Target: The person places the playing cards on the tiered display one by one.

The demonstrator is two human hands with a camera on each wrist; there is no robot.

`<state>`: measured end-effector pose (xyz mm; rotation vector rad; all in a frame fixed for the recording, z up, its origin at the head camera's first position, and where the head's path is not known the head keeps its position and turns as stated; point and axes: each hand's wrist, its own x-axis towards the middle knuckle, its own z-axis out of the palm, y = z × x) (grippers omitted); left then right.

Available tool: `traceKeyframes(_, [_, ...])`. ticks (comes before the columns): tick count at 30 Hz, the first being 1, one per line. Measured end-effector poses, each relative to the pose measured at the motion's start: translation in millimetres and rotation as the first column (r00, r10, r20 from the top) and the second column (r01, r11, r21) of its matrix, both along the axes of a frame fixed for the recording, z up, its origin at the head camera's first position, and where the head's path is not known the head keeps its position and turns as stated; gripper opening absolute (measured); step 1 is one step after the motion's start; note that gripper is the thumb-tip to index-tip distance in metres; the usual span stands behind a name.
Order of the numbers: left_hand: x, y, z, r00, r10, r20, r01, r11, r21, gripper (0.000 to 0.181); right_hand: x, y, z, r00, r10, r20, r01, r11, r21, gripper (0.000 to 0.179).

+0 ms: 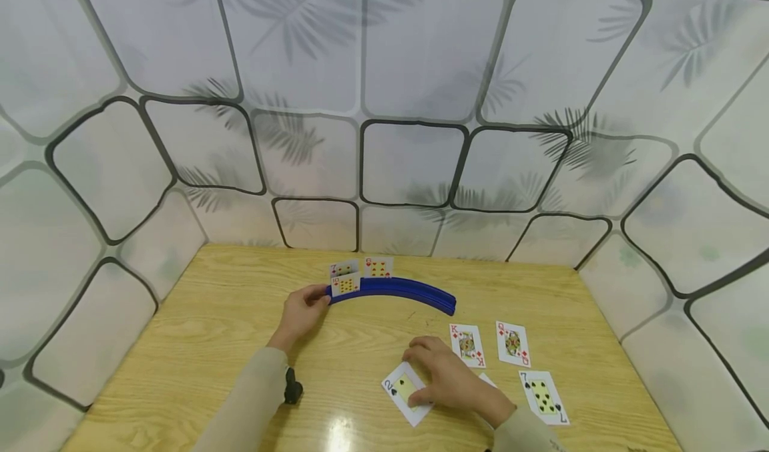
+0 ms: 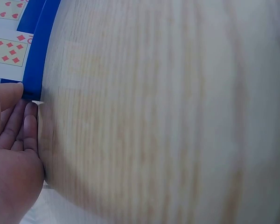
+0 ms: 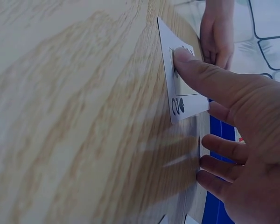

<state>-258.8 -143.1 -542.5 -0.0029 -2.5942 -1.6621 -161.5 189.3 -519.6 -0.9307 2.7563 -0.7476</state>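
Observation:
My left hand [image 1: 302, 315] pinches the left end of a curved blue card holder [image 1: 408, 286], thumb on top and fingers below in the left wrist view. In the holder's left part stand a ten of diamonds [image 1: 345, 285], a black seven [image 1: 342, 267] behind it, and a six of hearts [image 1: 379, 267] to their right. My right hand [image 1: 447, 374] pinches a two of spades [image 1: 396, 386], its thumb [image 3: 196, 70] on the card's face. That card is tilted in the right wrist view, front of the holder.
On the wooden table [image 1: 228, 345], face up at the right, lie a red king [image 1: 467, 345], a red queen [image 1: 513, 344] and a seven of spades [image 1: 544, 398]. Another card [image 1: 488, 380] is mostly hidden under my right forearm. A patterned curtain [image 1: 414, 165] encloses the table's back and sides.

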Motion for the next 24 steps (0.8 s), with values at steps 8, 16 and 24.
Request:
traceKeyframes(8, [-1.5,-0.1,-2.3,1.0,0.003,0.002,-0.003,1.0,0.003,0.03,-1.3,-3.0,-0.4,0.999,-0.048,0.009,0.049,0.998,-0.045,0.064])
traceKeyframes(16, [-1.4,0.6,-1.6,1.0,0.009,0.007,-0.009,1.0,0.004,0.031,-5.6,-6.1,4.3,0.993,-0.067,0.092,0.073,0.995,-0.069,0.058])
traceKeyframes(24, [-1.6,1.1,-0.5,1.0,0.01,0.004,-0.01,1.0,-0.004,0.031,-12.5,-8.0,8.2,0.99,-0.035,0.135,0.052,0.991,-0.125,0.035])
